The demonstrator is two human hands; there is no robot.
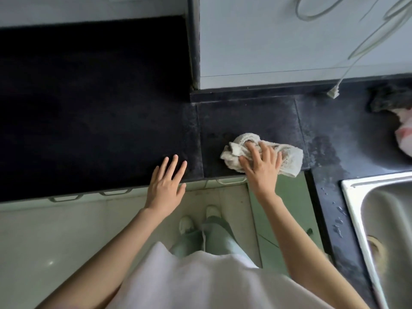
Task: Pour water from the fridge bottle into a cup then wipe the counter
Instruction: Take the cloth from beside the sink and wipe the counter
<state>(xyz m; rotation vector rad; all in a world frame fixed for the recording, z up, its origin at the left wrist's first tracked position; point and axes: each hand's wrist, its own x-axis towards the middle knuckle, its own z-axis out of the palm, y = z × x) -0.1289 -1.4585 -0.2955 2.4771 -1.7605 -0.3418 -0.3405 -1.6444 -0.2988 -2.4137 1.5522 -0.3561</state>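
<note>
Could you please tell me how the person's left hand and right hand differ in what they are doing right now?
The left hand lies open with straight fingers on bare counter; the right hand presses on the crumpled white cloth, fingers spread and partly curled into it. The left hand sits at the counter's front edge, left of the cloth; the right hand is nearer the sink. Both are palm-down on the dark counter.
</note>
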